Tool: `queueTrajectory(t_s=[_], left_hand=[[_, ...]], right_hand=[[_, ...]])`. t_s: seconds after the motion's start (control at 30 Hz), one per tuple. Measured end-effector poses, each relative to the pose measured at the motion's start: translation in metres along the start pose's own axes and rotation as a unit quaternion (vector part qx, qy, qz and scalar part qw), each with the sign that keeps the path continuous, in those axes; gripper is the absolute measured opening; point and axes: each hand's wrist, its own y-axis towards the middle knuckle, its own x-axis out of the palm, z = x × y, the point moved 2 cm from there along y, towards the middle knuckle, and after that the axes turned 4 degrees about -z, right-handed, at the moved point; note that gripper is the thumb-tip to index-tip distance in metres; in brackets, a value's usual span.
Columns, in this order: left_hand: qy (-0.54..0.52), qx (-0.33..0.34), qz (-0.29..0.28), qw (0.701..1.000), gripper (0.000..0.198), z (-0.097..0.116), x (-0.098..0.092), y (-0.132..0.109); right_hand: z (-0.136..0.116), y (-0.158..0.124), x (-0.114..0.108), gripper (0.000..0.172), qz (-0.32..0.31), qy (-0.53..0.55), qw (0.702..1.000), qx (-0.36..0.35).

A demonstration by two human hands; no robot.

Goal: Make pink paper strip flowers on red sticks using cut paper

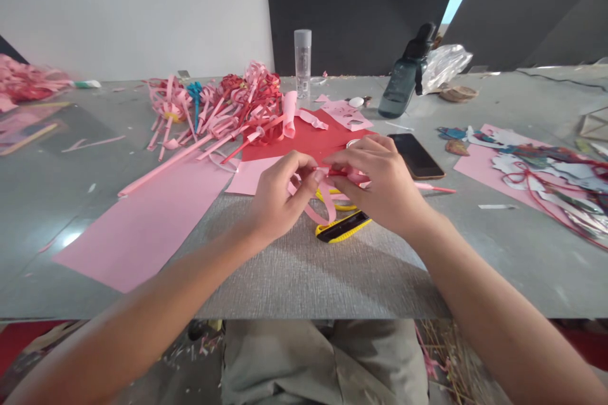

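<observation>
My left hand [286, 195] pinches a pink paper strip [325, 204], whose loop hangs below the fingers. Close beside it, my right hand [375, 178] has its fingers closed on the same strip work, where a bit of red paper also shows. The fingertips hide the exact join. Under the hands lies a yellow and black utility knife [342, 228], with yellow-handled scissors, partly covered, just behind it. A sheet of red paper [275, 145] is spread beyond my fingers.
Curled pink and red paper flowers [237, 101] are heaped behind on the left. A long pink sheet [152, 221] lies left. A phone [418, 155], a dark spray bottle [401, 82] and a clear bottle [303, 63] stand or lie behind. Painted cutouts [546, 168] cover the right.
</observation>
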Motion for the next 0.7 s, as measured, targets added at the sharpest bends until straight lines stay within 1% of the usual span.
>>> queueTrajectory(t_s=[0.1,0.23,0.43,0.6,0.7], left_hand=[[0.015,-0.002,-0.007,1.0,0.017,0.0006,-0.0007,0.0005],[0.024,0.007,-0.02,0.999,0.023,0.0014,-0.0019,0.0014],[0.025,0.023,-0.029,0.999,0.032,0.001,-0.0035,0.002],[-0.001,-0.014,-0.056,0.998,0.029,-0.0004,-0.0005,0.0035],[-0.017,-0.033,-0.057,0.998,0.031,0.0001,0.0011,0.004]], right_hand=[[0.0,-0.0004,0.0012,0.011,0.006,-0.001,1.0,0.003],[-0.0021,-0.0006,0.0019,0.009,-0.004,-0.004,1.0,-0.005],[-0.0029,-0.0002,0.0028,0.019,-0.02,-0.003,1.0,0.009],[-0.0036,-0.0011,0.0058,0.016,-0.018,0.011,1.0,-0.002],[-0.0048,-0.0015,0.0051,0.014,-0.018,0.011,1.0,-0.005]])
